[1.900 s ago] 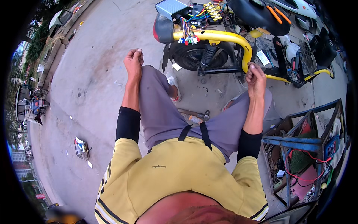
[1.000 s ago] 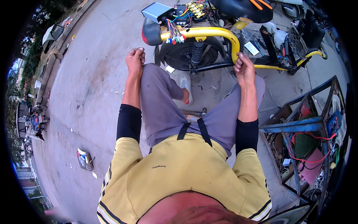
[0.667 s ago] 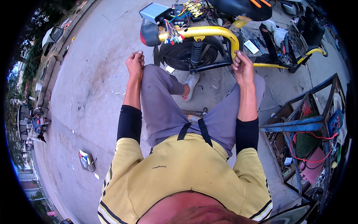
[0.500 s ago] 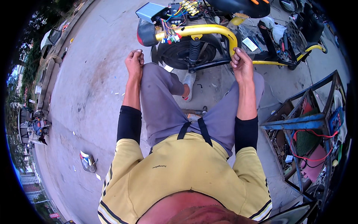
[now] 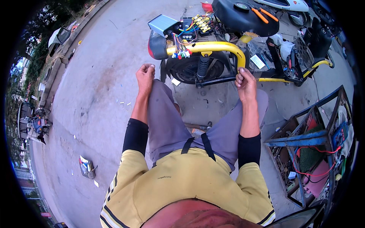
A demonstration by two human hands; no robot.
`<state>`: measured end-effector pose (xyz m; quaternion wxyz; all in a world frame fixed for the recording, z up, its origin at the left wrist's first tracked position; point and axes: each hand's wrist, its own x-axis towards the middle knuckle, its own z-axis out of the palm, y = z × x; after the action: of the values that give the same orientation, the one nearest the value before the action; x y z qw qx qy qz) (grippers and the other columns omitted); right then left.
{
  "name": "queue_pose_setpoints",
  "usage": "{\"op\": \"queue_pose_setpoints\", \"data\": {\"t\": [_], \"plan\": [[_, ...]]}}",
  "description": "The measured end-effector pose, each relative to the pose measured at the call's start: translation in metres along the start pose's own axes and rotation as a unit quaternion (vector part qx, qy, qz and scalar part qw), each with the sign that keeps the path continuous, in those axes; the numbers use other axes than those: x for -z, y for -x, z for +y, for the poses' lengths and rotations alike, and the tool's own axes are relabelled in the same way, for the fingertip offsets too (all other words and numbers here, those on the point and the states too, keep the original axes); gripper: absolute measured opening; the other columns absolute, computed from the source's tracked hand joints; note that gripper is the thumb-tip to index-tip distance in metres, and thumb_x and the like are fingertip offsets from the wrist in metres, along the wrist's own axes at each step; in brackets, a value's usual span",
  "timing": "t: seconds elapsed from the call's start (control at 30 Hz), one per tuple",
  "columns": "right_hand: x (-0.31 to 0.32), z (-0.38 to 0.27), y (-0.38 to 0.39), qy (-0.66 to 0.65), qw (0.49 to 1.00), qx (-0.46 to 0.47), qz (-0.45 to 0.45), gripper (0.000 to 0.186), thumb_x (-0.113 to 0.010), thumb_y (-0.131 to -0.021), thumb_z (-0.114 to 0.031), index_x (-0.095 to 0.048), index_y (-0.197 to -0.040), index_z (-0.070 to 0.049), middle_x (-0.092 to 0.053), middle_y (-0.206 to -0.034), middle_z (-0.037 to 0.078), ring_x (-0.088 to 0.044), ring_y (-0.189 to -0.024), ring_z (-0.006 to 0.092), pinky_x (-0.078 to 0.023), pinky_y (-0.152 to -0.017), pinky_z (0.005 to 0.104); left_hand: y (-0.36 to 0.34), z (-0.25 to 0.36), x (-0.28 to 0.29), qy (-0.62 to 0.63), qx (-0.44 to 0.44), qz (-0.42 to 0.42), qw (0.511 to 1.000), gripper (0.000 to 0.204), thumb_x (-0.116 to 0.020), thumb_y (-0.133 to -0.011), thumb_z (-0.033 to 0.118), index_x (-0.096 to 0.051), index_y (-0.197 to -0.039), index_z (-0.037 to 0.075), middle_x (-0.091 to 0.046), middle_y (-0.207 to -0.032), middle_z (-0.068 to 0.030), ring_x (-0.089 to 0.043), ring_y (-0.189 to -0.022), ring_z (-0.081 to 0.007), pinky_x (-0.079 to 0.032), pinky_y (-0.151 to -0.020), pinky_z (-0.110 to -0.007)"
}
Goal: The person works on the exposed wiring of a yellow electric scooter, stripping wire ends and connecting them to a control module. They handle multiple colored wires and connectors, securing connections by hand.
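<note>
My left hand (image 5: 145,78) is held by my left knee, its fingers curled and the thumb pressed against them. My right hand (image 5: 246,81) has its fingers curled in a pinch beside the right knee, close to the bend of the yellow frame tube (image 5: 213,46). Whatever either hand may hold is hidden or too small to make out. Beyond my knees stands a partly stripped electric scooter with a black rear wheel (image 5: 182,70) and a shock absorber (image 5: 202,67). On its tail lie a silver controller box (image 5: 163,24), coloured wire connectors (image 5: 181,53) and yellow terminals (image 5: 201,23).
Orange-handled pliers (image 5: 260,16) lie on the black seat (image 5: 243,26). A blue metal rack (image 5: 300,141) with scraps and a red cable stands at right. A small tray (image 5: 87,168) sits on the left pavement. A parked tricycle (image 5: 36,123) is farther left.
The view has tilted up, so more of the seat and the pliers shows and the scooter sits lower. My white shoe is now mostly hidden. Both hands keep nearly the same curled pose.
</note>
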<state>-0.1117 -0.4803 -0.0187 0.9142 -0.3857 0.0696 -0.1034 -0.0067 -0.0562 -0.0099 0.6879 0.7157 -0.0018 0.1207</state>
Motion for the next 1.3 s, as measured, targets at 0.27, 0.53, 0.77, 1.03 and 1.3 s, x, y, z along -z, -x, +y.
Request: {"op": "queue_pose_setpoints", "data": {"t": [0.27, 0.53, 0.77, 1.03, 1.3], "plan": [[-0.023, 0.015, -0.001, 0.092, 0.995, 0.016, -0.021, 0.016, -0.076, -0.1, -0.014, -0.076, -0.109, 0.0, -0.059, -0.075, -0.003, -0.049, -0.061, 0.0046, -0.037, -0.054, 0.0218, 0.003, -0.011, 0.003, -0.123, -0.069, -0.041, 0.989, 0.018, -0.073, -0.104, 0.019, -0.073, -0.103, 0.001, -0.063, -0.08, 0.0026, -0.056, -0.07, -0.0052, -0.044, -0.061, -0.025], [-0.096, 0.018, -0.034, 0.279, 0.941, 0.166, -0.099, 0.02, -0.072, -0.104, -0.01, -0.075, -0.121, 0.0, -0.069, -0.091, -0.002, -0.056, -0.078, 0.0038, -0.048, -0.069, 0.0245, 0.024, 0.039, -0.069, -0.167, -0.328, -0.046, 0.929, 0.016, -0.081, -0.094, 0.003, -0.074, -0.109, 0.002, -0.068, -0.1, -0.0044, -0.053, -0.059, -0.0061, -0.044, -0.055, -0.026], [-0.149, 0.026, -0.087, 0.482, 0.78, 0.361, -0.169, 0.028, -0.073, -0.099, -0.009, -0.074, -0.127, -0.004, -0.07, -0.099, 0.012, -0.068, -0.078, 0.0268, -0.054, -0.072, 0.0378, -0.004, 0.076, -0.145, -0.24, -0.363, -0.052, 0.899, 0.033, -0.085, -0.091, 0.007, -0.073, -0.122, 0.004, -0.07, -0.122, -0.01, -0.061, -0.059, -0.0111, -0.051, -0.056, -0.029], [-0.146, 0.037, -0.094, 0.491, 0.757, 0.403, -0.153, 0.015, -0.075, -0.098, -0.006, -0.076, -0.113, -0.004, -0.069, -0.099, 0.012, -0.071, -0.083, 0.0326, -0.057, -0.073, 0.042, -0.021, 0.059, -0.148, -0.165, -0.394, -0.042, 0.903, 0.018, -0.079, -0.092, -0.003, -0.075, -0.108, 0.004, -0.075, -0.103, -0.0088, -0.072, -0.069, -0.0188, -0.057, -0.056, -0.029], [-0.148, 0.047, -0.102, 0.468, 0.731, 0.451, -0.207, 0.016, -0.078, -0.096, -0.007, -0.075, -0.111, -0.003, -0.069, -0.101, 0.011, -0.071, -0.078, 0.0306, -0.056, -0.068, 0.0401, -0.025, 0.047, -0.143, -0.132, -0.433, -0.028, 0.891, 0.021, -0.081, -0.091, -0.007, -0.074, -0.11, 0.001, -0.077, -0.101, -0.0086, -0.06, -0.063, -0.0095, -0.047, -0.053, -0.025]]}}
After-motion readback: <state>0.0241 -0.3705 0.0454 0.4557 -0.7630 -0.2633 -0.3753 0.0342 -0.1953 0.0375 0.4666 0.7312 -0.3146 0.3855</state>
